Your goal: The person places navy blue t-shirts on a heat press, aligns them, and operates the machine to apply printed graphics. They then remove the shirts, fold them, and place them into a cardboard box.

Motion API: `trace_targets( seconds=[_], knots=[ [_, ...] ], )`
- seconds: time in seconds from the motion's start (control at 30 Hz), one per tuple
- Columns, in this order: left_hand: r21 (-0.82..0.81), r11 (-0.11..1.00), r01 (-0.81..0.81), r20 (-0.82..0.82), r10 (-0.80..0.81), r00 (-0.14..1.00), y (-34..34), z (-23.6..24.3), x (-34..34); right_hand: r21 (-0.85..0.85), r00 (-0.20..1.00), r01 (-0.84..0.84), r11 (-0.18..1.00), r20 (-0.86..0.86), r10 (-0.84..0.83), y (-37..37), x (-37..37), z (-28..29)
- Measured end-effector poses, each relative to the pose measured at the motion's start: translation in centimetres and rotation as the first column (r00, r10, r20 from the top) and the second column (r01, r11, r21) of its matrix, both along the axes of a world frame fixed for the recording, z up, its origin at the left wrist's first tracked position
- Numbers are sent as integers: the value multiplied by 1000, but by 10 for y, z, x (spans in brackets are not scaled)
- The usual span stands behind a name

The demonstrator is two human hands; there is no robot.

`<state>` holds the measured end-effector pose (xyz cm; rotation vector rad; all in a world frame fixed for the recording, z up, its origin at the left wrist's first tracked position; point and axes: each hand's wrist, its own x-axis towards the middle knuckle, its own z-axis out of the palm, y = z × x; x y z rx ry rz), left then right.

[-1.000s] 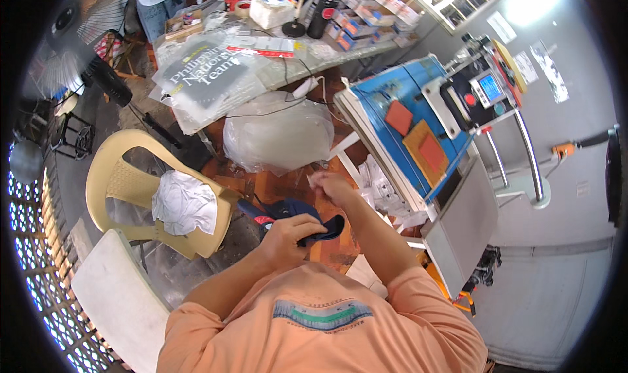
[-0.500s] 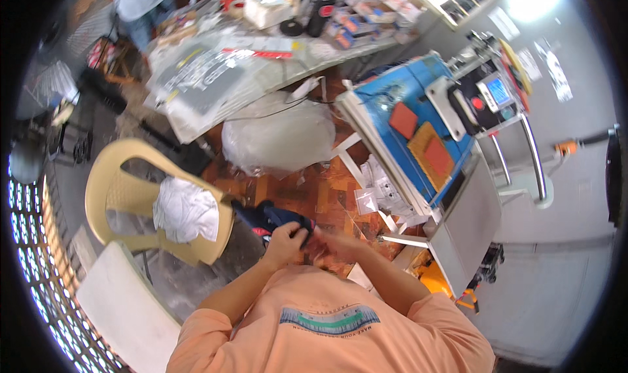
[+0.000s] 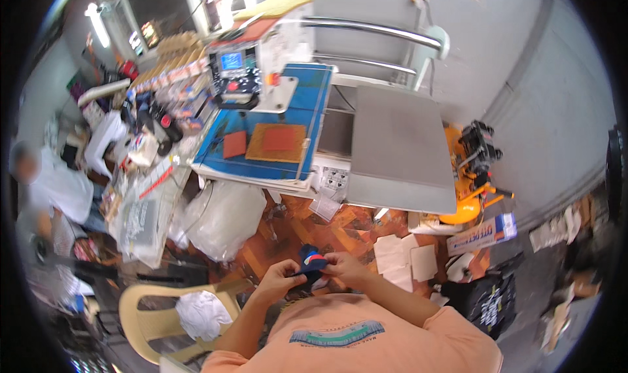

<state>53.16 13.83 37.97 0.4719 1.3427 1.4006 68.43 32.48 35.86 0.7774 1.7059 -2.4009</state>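
In front of my chest, both hands hold a small navy blue cloth item with a red and white patch; its exact kind does not show clearly. My left hand pinches its left side with bent fingers. At its upper right edge, my right hand grips with thumb and fingers. The lower part of the cloth hangs between the hands, partly hidden by them.
Ahead stands a heat press with a blue bed carrying orange pads and a grey platen. A beige chair holds white cloth. A plastic-covered bundle and cardboard lie on the floor. A person stands far left.
My view has swung to the right, bringing the press in front of me. The navy cloth stays in both hands, now raised and spread between them, with its patch showing.
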Motion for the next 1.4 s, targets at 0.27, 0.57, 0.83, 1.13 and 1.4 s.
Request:
trace_targets(
  seconds=[0.27, 0.57, 0.83, 1.13, 1.4],
  knots=[
    [139, 894, -426, -393, 444, 805, 105, -25, 83, 382, 865, 468, 797, -382, -325, 18, 40, 50],
    [17, 967, -253, -932, 108, 347, 108, -28, 73, 714, 969, -121, 689, 235, -74, 45, -10, -13],
    [133, 988, 84, -924, 94, 371, 126, -21, 49, -302, 896, 416, 857, 295, -331, 73, -31, -87],
    [378, 923, -72, -844, 376, 383, 104, 33, -27, 106, 882, -198, 974, -414, 224, 77, -37, 97],
    [587, 809, 4, -769, 556, 316, 151, 141, -84, 562, 912, 183, 807, -402, 74, 166, -43, 166]
  ],
)
